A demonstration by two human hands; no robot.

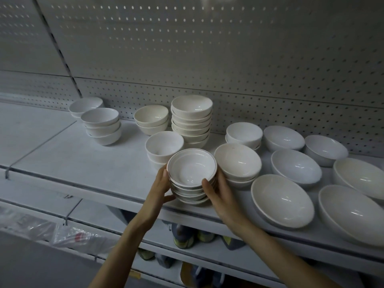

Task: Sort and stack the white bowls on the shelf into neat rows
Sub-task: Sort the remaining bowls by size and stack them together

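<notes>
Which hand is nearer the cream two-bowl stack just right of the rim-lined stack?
Right. The right hand grips the rim-lined stack on the side facing the cream two-bowl stack, close beside it. The left hand grips the opposite side.

The left hand (161, 187) and right hand (218, 193) grip a short stack of dark-rimmed white bowls (192, 177) from either side at the front of the white shelf (83, 163). The right thumb lies on the top rim. Whether the stack rests on the shelf is unclear. Just behind it stands a pair of nested bowls (164, 147), and further back a tall stack of cream bowls (191, 121) is against the pegboard back panel (207, 48). Wide shallow bowls (282, 201) lie singly to the right.
</notes>
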